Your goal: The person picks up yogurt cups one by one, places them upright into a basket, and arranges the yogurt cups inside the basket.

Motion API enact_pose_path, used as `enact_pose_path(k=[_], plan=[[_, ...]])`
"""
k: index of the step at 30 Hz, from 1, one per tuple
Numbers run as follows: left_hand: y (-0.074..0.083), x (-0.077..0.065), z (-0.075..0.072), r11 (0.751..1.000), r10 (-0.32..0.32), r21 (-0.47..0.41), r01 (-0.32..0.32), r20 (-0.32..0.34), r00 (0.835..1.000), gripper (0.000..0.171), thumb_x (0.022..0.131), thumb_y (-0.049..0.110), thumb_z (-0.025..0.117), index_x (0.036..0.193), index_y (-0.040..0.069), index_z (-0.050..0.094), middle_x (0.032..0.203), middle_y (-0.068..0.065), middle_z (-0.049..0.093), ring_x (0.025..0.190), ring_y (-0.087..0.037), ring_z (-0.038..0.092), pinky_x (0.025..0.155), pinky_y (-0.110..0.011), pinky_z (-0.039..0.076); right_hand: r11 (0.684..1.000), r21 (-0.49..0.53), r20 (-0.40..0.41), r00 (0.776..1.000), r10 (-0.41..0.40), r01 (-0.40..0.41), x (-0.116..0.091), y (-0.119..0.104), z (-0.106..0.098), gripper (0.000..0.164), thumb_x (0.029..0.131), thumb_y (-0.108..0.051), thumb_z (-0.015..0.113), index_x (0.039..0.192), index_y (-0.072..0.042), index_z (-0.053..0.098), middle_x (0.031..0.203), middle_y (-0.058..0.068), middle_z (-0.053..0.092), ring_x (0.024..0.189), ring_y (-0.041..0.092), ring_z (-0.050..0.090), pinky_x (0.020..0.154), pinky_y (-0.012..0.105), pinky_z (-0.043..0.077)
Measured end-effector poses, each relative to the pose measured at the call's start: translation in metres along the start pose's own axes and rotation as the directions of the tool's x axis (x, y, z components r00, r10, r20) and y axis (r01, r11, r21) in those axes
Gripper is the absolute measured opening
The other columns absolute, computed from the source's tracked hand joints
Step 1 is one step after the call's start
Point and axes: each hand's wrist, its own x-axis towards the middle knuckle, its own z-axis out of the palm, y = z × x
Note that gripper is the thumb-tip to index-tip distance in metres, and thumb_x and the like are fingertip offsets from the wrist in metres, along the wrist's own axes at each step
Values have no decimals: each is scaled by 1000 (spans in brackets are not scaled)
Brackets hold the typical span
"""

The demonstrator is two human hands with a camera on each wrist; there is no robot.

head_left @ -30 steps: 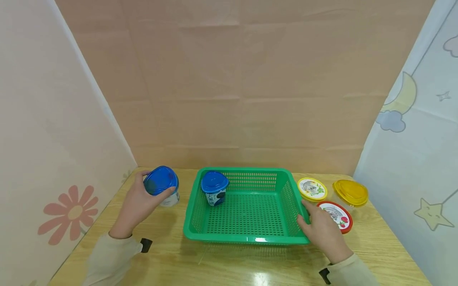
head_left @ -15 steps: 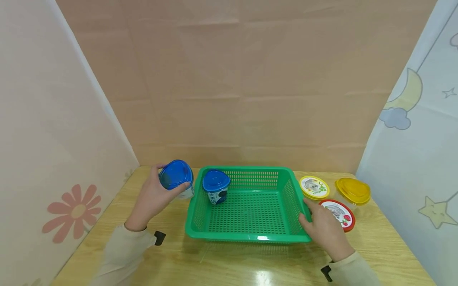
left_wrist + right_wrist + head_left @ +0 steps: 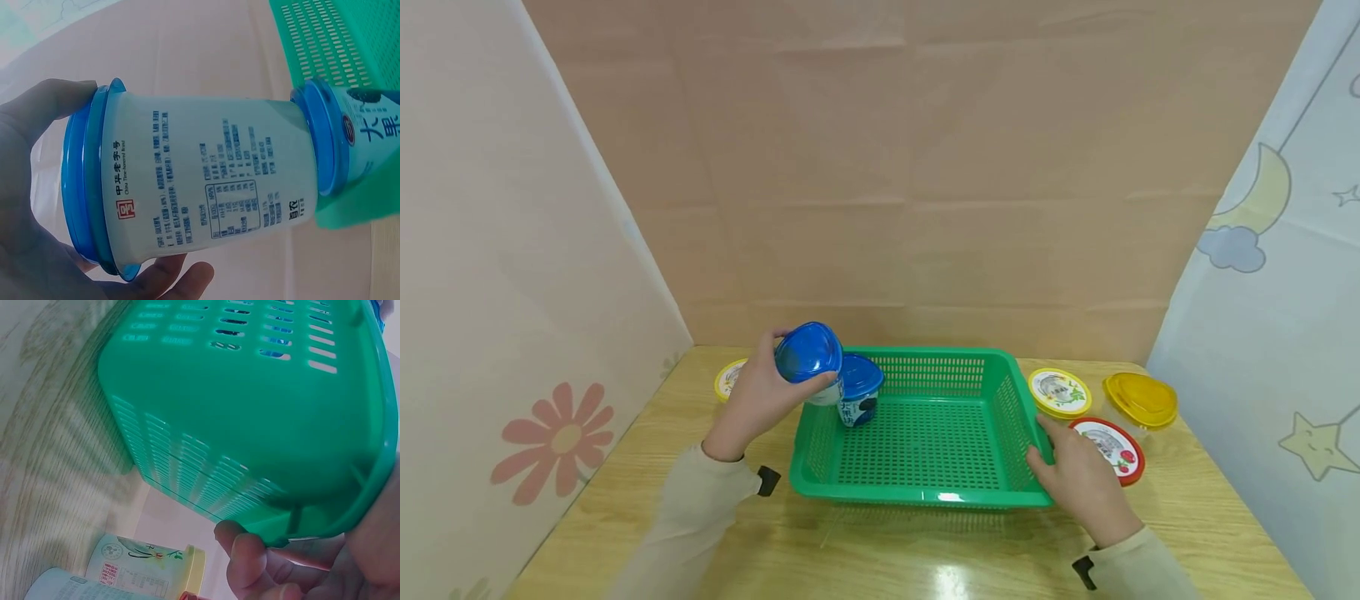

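My left hand [image 3: 757, 398] grips a white yogurt cup [image 3: 212, 175] by its blue lid [image 3: 808, 352], fingers and thumb on either side. The cup hangs tilted over the left rim of the green basket [image 3: 925, 498]. A second blue-lidded yogurt cup [image 3: 859, 403] stands upright inside the basket, at its back left; the held cup partly covers it in the head view. In the left wrist view the held cup's base overlaps the second cup's lid [image 3: 322, 137]; touching or apart, I cannot tell. My right hand [image 3: 1082, 479] holds the basket's right rim.
Right of the basket stand a yellow-lidded tub [image 3: 1060, 392], a red-lidded tub [image 3: 1111, 450] and a tub with a plain yellow lid [image 3: 1141, 400]. Another yellow-rimmed lid [image 3: 727, 381] shows behind my left hand. Walls enclose the wooden table [image 3: 880, 554] at back and sides.
My left hand has carried the blue-lidded cup rightward and up, from the table's left to over the basket's left rim. The yellow-rimmed lid behind it has come into view. My right hand stays.
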Motion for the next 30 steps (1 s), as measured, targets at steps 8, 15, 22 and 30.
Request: enact_pose_path(k=[8, 15, 22, 30], plan=[[17, 7, 17, 999, 27, -20, -27, 20, 999, 94, 78, 54, 81, 146, 11, 33, 144, -21, 49, 123, -43, 55, 91, -58, 52, 1000, -5, 0, 1000, 4, -4, 0, -1, 0, 53, 90, -16, 68, 133, 13, 54, 119, 34, 63, 91, 43, 67, 75, 58, 53], [31, 15, 33, 999, 41, -5, -41, 66, 997, 92, 76, 54, 82, 144, 14, 35, 141, -19, 52, 120, -41, 59, 90, -56, 53, 1000, -7, -7, 1000, -6, 6, 0, -1, 1, 53, 90, -16, 68, 132, 13, 54, 118, 35, 63, 91, 44, 67, 76, 59, 52], [40, 25, 51, 995, 95, -5, -95, 108, 990, 86, 77, 50, 83, 143, 14, 42, 142, -17, 46, 125, -39, 50, 93, -59, 51, 1000, -9, 2, 1000, -7, 7, 0, 1, 2, 53, 91, -16, 68, 133, 13, 54, 119, 34, 63, 91, 43, 67, 75, 58, 53], [50, 34, 66, 990, 123, 50, -129, 113, 986, 79, 74, 51, 84, 136, 17, 49, 136, -17, 43, 127, -35, 34, 93, -57, 47, 1000, -17, -9, 1000, -15, 15, 0, 1, 3, 53, 91, -16, 68, 132, 13, 54, 121, 34, 63, 95, 46, 66, 78, 59, 53]])
